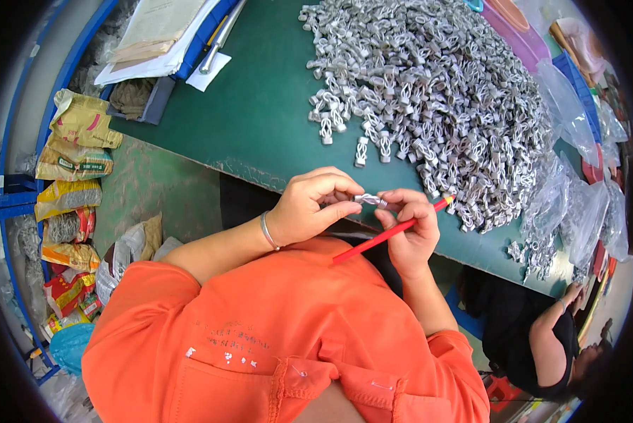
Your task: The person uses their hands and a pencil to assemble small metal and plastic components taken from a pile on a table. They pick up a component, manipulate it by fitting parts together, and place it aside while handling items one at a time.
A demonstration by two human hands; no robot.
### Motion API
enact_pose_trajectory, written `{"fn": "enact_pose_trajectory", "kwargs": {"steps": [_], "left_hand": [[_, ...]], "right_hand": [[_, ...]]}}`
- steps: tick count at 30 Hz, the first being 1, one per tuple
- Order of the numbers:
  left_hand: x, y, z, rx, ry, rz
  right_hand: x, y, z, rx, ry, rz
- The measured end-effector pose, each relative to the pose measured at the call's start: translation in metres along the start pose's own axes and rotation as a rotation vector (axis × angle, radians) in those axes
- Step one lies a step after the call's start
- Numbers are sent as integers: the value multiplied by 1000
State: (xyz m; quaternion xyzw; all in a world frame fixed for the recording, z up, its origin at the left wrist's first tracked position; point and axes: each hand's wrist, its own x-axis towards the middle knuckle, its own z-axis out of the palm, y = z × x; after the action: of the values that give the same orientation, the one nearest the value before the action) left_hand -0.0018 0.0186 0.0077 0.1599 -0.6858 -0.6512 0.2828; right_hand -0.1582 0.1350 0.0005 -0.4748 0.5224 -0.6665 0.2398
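Between the fingertips of both hands, just over the table's near edge, is a small silvery metal part point(369, 200) with looped sides. My left hand point(309, 211) pinches one end of it between thumb and fingers. The other end is gripped by the thumb and fingers of my right hand point(411, 229). That hand also holds a slim red stick point(376, 242) with a yellowish tip, slanting across the fingers toward my orange shirt. Beyond my hands a large heap of similar metal parts point(429, 92) covers much of the green table point(260, 92); a few lie loose at its near side.
Papers point(158, 32) and a blue tray point(203, 42) sit at the table's far left. Several filled bags point(70, 201) line a rack on the left. Clear plastic bags point(570, 204) hang at the right, where another person point(552, 345) in black works.
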Motion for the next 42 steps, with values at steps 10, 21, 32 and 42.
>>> {"fn": "enact_pose_trajectory", "kwargs": {"steps": [10,21,32,42], "left_hand": [[41,11,-30,-529,414,-270],[108,36,-48,-586,464,-75],[141,32,-79,-481,603,-24],[319,34,-264,42,1024,-69]], "right_hand": [[-1,15,0,-292,121,-110],[0,13,5,-271,140,-112],[-1,19,4,-360,129,-161],[3,14,5,-389,115,-135]]}}
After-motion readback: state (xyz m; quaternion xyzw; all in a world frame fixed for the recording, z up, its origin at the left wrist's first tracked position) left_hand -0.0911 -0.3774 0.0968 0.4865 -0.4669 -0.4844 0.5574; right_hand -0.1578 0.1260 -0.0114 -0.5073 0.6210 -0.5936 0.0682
